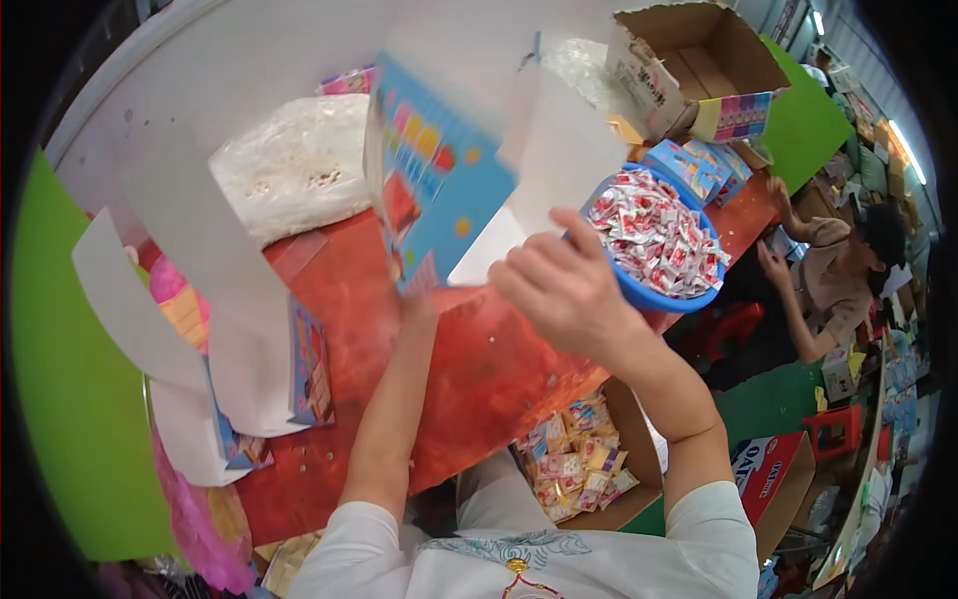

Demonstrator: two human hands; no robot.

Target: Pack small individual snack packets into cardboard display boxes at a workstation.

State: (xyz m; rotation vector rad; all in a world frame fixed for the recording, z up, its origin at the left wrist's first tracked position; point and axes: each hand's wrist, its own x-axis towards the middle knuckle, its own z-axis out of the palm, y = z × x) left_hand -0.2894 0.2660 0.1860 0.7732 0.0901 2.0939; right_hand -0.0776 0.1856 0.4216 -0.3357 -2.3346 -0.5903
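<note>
A blue printed carton (pixel 449 190) with large white flaps is raised in front of me, upright but tilted and partly blurred. At its lower left corner is my left hand (pixel 415 304), smeared by motion and with its fingers hidden. My right hand (pixel 564 285) has curled fingers, closed at the lower edge of the carton's white flap. Just beyond that hand, a blue basin (pixel 714 285) holds many small red-and-white wrapped packets (pixel 659 235). To the left, other white cartons (pixel 254 364) with printed blue sides stand open on the red tabletop (pixel 369 349).
A clear plastic bag (pixel 294 165) lies behind the carton. At the back right are an open cardboard box (pixel 699 60) and blue printed cartons (pixel 699 170). Below the table edge sits a box of wrapped snacks (pixel 579 459). Another person (pixel 838 260) works at the right.
</note>
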